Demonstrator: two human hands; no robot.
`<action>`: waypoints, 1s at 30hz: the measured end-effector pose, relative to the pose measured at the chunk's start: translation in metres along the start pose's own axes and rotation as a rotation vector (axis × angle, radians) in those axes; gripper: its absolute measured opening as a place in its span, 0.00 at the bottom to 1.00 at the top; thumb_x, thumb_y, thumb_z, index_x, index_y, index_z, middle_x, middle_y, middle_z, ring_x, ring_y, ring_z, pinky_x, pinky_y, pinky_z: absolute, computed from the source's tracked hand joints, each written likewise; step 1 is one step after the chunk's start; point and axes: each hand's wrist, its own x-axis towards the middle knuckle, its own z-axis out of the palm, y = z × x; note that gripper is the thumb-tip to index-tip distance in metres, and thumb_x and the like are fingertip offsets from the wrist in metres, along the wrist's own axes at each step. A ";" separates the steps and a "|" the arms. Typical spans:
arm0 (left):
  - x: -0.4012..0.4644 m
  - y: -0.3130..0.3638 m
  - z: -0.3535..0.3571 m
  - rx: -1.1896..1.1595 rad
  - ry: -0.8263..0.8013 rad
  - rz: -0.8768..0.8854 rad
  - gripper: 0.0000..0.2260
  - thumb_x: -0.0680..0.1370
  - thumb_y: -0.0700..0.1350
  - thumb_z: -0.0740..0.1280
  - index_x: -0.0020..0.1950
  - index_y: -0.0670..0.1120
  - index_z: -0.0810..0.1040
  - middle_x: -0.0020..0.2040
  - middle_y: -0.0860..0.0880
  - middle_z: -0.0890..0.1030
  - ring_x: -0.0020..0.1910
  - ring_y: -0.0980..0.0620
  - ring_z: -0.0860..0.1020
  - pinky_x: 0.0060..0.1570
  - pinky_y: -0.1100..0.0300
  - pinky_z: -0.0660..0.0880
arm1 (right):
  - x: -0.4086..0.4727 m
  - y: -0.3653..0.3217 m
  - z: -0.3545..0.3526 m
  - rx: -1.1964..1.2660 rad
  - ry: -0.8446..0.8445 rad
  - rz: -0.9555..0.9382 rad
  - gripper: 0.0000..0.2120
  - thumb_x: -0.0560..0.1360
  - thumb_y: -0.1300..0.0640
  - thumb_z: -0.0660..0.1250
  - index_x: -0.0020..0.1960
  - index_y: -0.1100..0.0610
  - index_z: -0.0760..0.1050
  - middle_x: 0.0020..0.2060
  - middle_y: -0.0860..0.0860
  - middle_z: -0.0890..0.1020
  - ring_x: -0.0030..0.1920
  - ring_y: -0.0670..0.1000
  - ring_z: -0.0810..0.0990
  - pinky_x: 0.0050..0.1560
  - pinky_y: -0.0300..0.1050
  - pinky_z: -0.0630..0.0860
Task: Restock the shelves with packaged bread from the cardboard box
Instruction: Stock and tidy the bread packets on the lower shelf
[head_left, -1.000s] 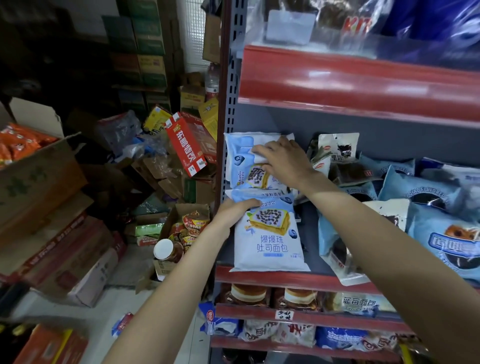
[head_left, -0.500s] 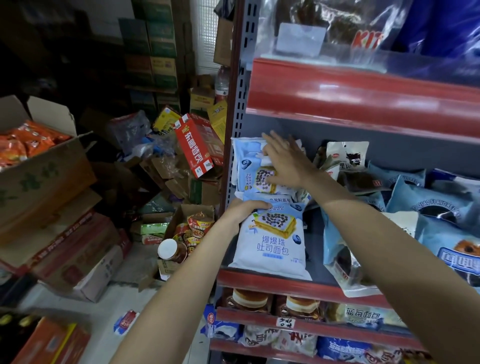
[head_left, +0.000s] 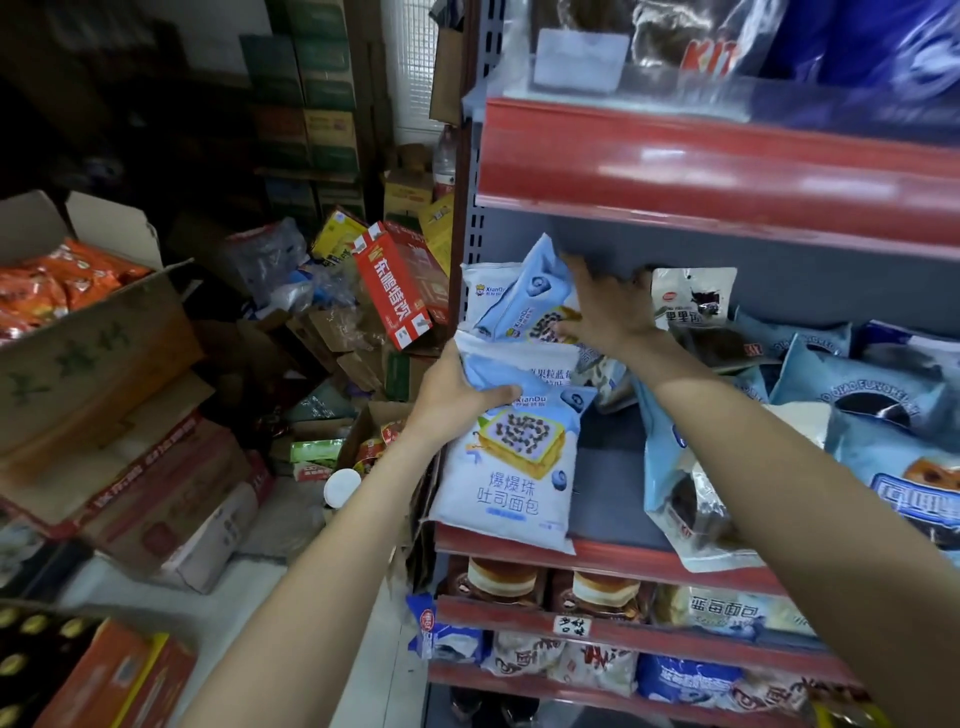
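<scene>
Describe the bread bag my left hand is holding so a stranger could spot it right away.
Find the red-edged shelf under the grey back panel and go to its far left end. The front toast bag stands there, its top gripped by the left hand. Unlike the tilted bags behind, it faces forward, showing a dotted toast slice.

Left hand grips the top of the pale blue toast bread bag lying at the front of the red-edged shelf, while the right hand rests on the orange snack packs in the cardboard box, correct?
Not quite. In the head view the right hand is on the tilted pale blue bread bag at the shelf's back. The left hand does grip the front pale blue toast bread bag.
</scene>
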 end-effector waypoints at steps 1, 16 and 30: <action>-0.001 -0.002 -0.001 0.004 0.017 0.017 0.27 0.71 0.44 0.76 0.65 0.50 0.67 0.56 0.57 0.73 0.56 0.59 0.70 0.45 0.75 0.69 | -0.001 -0.002 0.000 0.035 -0.023 -0.015 0.38 0.73 0.45 0.68 0.76 0.50 0.52 0.64 0.59 0.76 0.62 0.61 0.75 0.65 0.58 0.62; 0.011 -0.017 0.014 -0.084 -0.034 -0.104 0.42 0.69 0.46 0.77 0.74 0.51 0.52 0.63 0.51 0.69 0.62 0.51 0.71 0.57 0.58 0.71 | -0.021 -0.028 0.009 0.081 -0.027 -0.089 0.29 0.80 0.43 0.53 0.76 0.37 0.42 0.72 0.55 0.61 0.62 0.62 0.73 0.61 0.60 0.68; 0.024 -0.027 0.009 -0.221 -0.102 -0.297 0.31 0.67 0.46 0.78 0.66 0.52 0.68 0.64 0.48 0.74 0.59 0.48 0.77 0.57 0.54 0.76 | -0.019 -0.039 0.023 -0.017 -0.004 -0.265 0.34 0.79 0.54 0.59 0.74 0.34 0.43 0.76 0.61 0.49 0.71 0.64 0.59 0.70 0.64 0.56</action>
